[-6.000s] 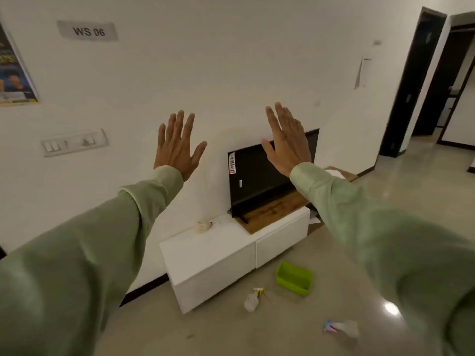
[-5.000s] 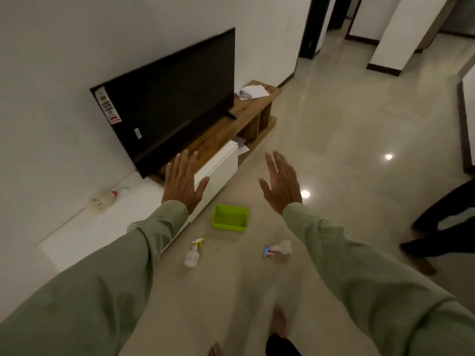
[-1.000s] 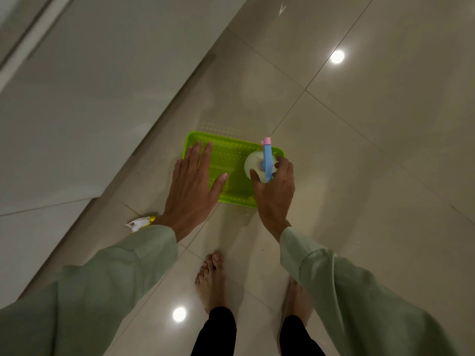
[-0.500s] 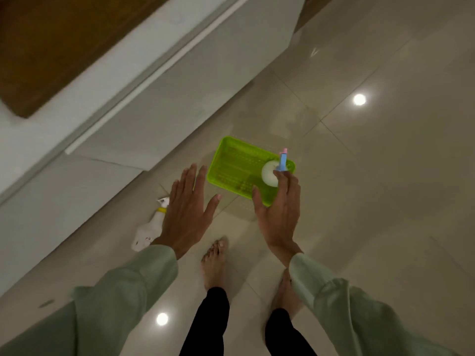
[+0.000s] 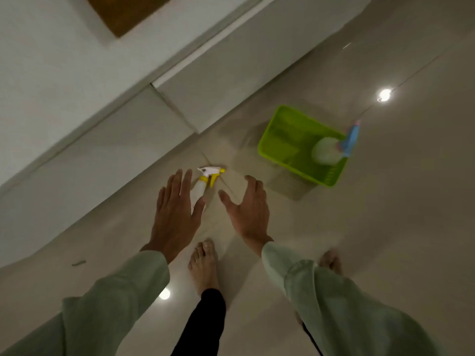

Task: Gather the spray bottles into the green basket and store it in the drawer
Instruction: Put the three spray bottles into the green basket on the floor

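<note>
At frame centre, the left hand (image 5: 174, 214) and right hand (image 5: 248, 211) hover with fingers spread, holding nothing. Just beyond lies a yellow-nozzled spray bottle (image 5: 201, 185) on the floor (image 5: 385, 214). Farther right, the green basket (image 5: 288, 147) holds a blue-nozzled spray bottle (image 5: 327, 151).

Open glossy tile floor (image 5: 385, 227) right of both hands, bare. Clear gap between left hand (image 5: 174, 217) and right hand (image 5: 248, 211), both spread, holding nothing. Clear spray bottle with yellow-and-white trigger (image 5: 203, 182) lies on floor just beyond left fingertips, partly hidden by them. White cabinet front (image 5: 128, 140) blocks left side. Green plastic basket (image 5: 285, 147) with blue-nozzled bottle (image 5: 331, 150) inside sits well right, apart from cabinet. Bare foot (image 5: 203, 265) below hands.
</note>
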